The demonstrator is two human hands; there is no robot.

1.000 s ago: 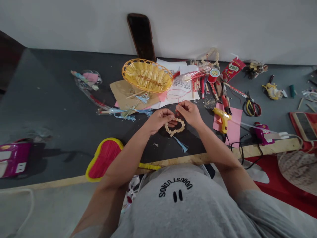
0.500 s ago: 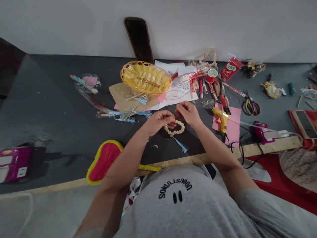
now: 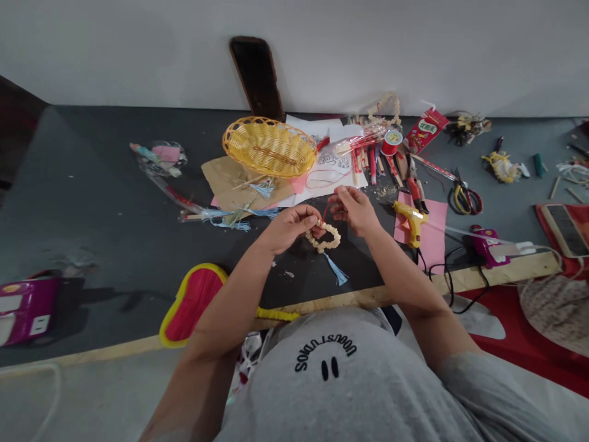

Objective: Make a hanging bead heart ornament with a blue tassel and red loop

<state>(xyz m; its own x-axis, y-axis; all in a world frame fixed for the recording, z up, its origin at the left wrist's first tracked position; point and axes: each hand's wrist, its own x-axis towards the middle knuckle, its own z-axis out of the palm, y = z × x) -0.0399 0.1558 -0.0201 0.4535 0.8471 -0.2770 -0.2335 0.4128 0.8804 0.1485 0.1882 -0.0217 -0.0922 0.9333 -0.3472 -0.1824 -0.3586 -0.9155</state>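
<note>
My left hand (image 3: pixel 295 227) pinches the top of a cream beaded loop (image 3: pixel 332 242) between thumb and fingers. A light blue tassel (image 3: pixel 335 270) hangs from the loop's lower side, over the dark table. From the pinched spot a thin red thread (image 3: pixel 326 212) rises toward my right hand (image 3: pixel 352 209), whose thumb and index finger are pressed together near the thread's upper end; the other fingers are curled below. The grip on the thread is small and partly blurred.
Behind my hands lie a yellow woven basket (image 3: pixel 271 147), papers and a red thread spool (image 3: pixel 392 142). A yellow glue gun (image 3: pixel 411 222), pliers (image 3: pixel 416 187) and scissors (image 3: pixel 465 195) are to the right. A phone (image 3: pixel 257 77) leans on the wall.
My right hand has moved slightly right, away from my left hand, and more red thread shows between them. My left hand still pinches the loop, which has shifted slightly left.
</note>
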